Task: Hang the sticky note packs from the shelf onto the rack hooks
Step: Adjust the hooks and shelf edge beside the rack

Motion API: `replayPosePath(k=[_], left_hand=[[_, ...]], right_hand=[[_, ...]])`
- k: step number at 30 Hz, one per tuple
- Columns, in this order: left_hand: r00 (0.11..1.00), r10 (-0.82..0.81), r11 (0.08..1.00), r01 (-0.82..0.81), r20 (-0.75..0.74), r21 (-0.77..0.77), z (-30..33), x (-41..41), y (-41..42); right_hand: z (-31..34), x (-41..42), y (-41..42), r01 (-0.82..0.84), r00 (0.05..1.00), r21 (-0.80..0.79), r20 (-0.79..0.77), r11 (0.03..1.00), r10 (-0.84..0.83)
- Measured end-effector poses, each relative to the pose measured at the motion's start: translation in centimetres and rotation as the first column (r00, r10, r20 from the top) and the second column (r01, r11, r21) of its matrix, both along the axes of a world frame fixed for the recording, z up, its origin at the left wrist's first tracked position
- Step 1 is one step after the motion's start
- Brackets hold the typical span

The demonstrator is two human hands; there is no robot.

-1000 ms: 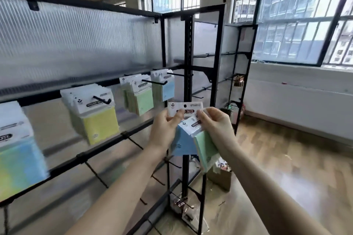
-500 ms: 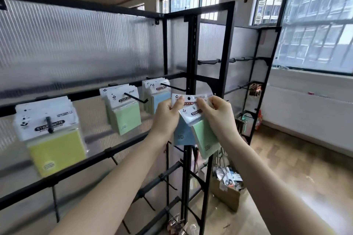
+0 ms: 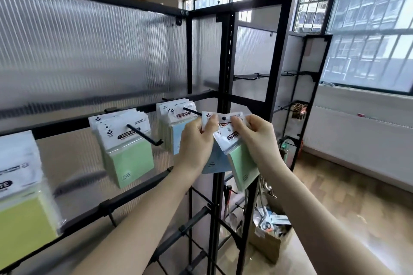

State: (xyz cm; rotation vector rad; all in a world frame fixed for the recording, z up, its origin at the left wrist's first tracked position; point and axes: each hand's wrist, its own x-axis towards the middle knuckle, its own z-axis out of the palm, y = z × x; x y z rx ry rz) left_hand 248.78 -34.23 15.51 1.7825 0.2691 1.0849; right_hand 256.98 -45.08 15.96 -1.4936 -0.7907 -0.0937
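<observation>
Since the picture of half a second ago, the view has swung a little left and closer to the black metal rack (image 3: 225,86), so the hanging pale green sticky note packs (image 3: 128,140) sit nearer the middle, while both hands keep their grip at the same height. The left hand (image 3: 196,142) pinches the white header of a light blue sticky note pack (image 3: 215,160) between thumb and curled fingers; the right hand (image 3: 257,138) pinches the header of a mint green sticky note pack (image 3: 242,165), which overlaps the blue one in front. Both packs hang in the air just beside the black hook (image 3: 192,111) that carries the blue-sheeted hanging packs (image 3: 176,122), its tip close to the held headers.

The blue pack's body is mostly hidden behind the left hand and the green pack. A yellow-green pack (image 3: 20,203) at the left edge is cut off and blurred.

Behind the rack stands a ribbed translucent panel (image 3: 89,55). A cardboard box (image 3: 268,241) of clutter sits on the wooden floor (image 3: 357,218) below barred windows (image 3: 368,28).
</observation>
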Motion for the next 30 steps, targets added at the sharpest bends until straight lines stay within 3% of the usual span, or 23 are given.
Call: replayPosePath(k=[7, 10, 13, 15, 23, 30], left_hand=[[0.999, -0.008, 0.999, 0.006, -0.05, -0.047, -0.9, 0.5, 1.1], [0.992, 0.124, 0.991, -0.124, 0.007, 0.04, -1.3, 0.1, 1.5], [0.89, 0.441, 0.828, -0.454, 0.118, 0.328, -1.7, -0.4, 2.0], [0.826, 0.543, 0.741, -0.557, 0.153, 0.376, -2.1, -0.2, 2.4], [0.787, 0.612, 0.751, -0.609, 0.076, 0.254, -2.0, 0.4, 4.4], [0.716, 0.697, 0.699, -0.693, 0.052, 0.176, -1.8, 1.4, 4.9]], right_hand=[[-1.3, 2.1, 1.7, -0.102, 0.995, -0.02, -0.022, 0.995, 0.101], [-1.7, 2.8, 3.2, -0.115, 0.993, -0.054, 0.006, 0.992, 0.115], [-2.1, 3.8, 5.0, -0.125, 0.992, -0.073, 0.008, 0.989, 0.126], [-2.5, 4.4, 6.2, -0.117, 0.993, -0.068, 0.013, 0.991, 0.118], [-3.7, 5.7, 9.1, -0.124, 0.992, -0.121, -0.045, 0.985, 0.119], [-4.2, 5.7, 10.3, -0.189, 0.979, -0.136, -0.1, 0.973, 0.176]])
